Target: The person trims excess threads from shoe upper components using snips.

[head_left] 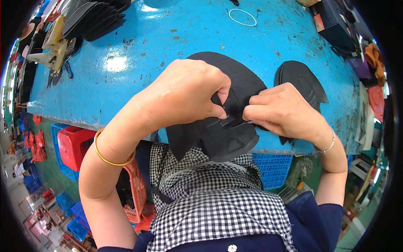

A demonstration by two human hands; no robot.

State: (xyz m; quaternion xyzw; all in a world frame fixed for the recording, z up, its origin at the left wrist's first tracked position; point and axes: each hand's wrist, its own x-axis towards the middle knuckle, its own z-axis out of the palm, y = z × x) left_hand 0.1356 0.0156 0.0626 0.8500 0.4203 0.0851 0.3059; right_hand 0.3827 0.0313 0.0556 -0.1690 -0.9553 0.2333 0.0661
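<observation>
Head view: black sewn piece (241,76), on blue table (147,42); near end overhangs. Left hand (195,86): curled, thumb and forefinger slightly apart. Right hand (283,110): pinching, contents unclear. Likely hazard: uneven pull could pucker the seam (240,125). Orientation: rounded end points to table's far side; long axis roughly far-to-near.

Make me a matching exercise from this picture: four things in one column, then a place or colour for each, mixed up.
Things
1. Large black piece
2. Stack of black sheets
3. Stool
4. Apron

Places and colours
a) Black and white checks
b) Under the left hand and right hand
c) Red
d) On the blue table, upper left of the picture

Pairs: 1-b, 2-d, 3-c, 4-a
</observation>
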